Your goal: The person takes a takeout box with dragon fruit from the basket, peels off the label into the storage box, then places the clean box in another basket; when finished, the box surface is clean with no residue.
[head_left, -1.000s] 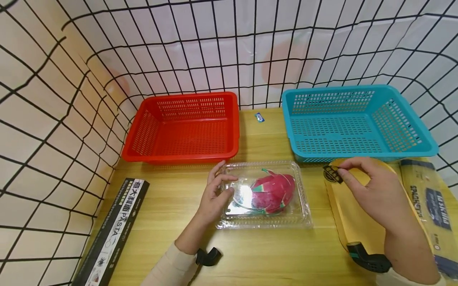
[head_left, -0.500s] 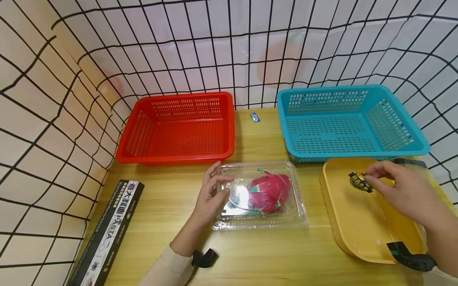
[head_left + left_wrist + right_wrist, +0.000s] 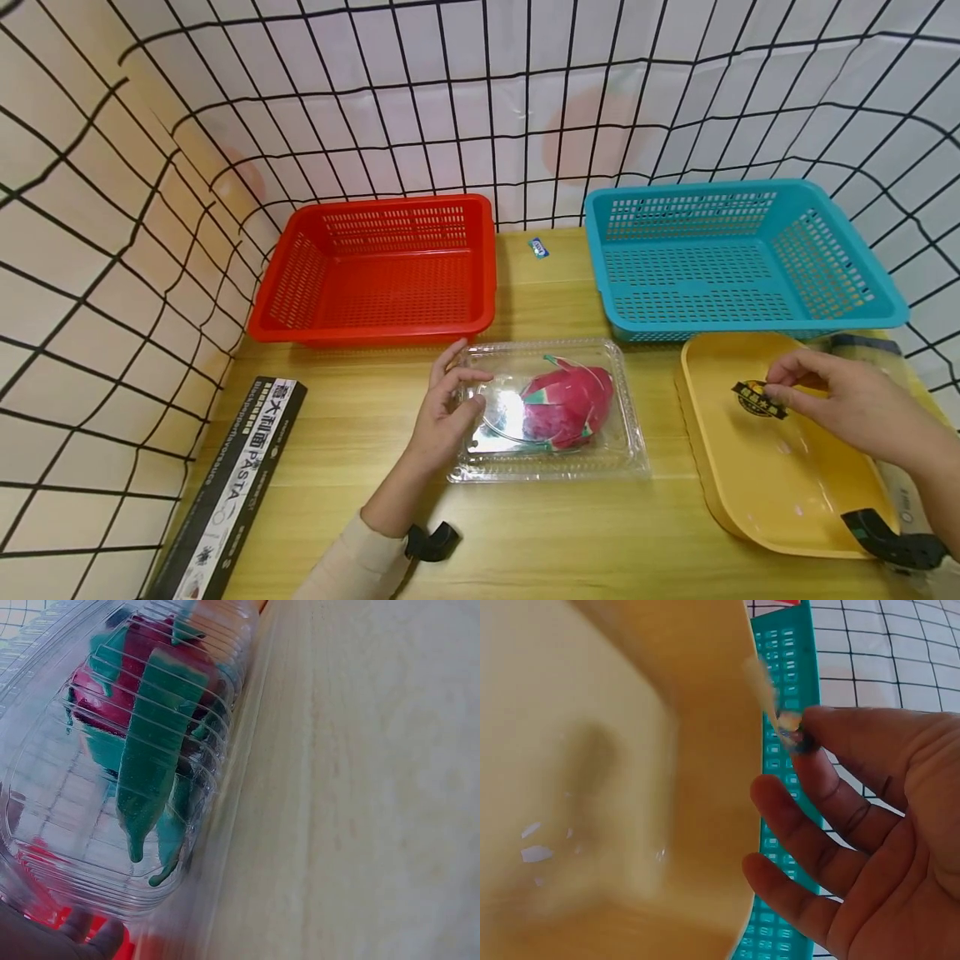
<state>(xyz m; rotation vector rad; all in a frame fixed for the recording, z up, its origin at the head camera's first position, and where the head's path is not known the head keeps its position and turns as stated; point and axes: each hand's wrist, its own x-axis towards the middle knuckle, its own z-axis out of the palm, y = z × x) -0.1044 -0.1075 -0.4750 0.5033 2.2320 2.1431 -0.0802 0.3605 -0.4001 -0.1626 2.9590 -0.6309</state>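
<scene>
A clear plastic clamshell box (image 3: 551, 468) lies on the table, with a dragon fruit (image 3: 573, 406) inside, pink with green-tipped scales. My left hand (image 3: 448, 417) rests at its left end, thumb and index finger spread over the lid. From the left wrist, green scales (image 3: 154, 742) show through the ribbed side, and a few fingertips (image 3: 105, 939) appear at the box's end. Over the yellow bin (image 3: 772, 492), my right hand (image 3: 847, 404) pinches a small black-and-gold label (image 3: 757, 400) between thumb and index finger. In the right wrist view, the label (image 3: 761, 690) is seen nearly edge-on.
Behind stand a red basket (image 3: 375, 333) and a blue basket (image 3: 757, 325), before a black wire grid. A long black pasta box (image 3: 232, 483) lies left. A tiny blue packet (image 3: 538, 247) sits between the baskets. A spaghetti pack (image 3: 903, 492) is partly hidden at right.
My right hand has moved right with the label, from the yellow bin's left edge to above its inside. The left hand and the clamshell box have stayed in place.
</scene>
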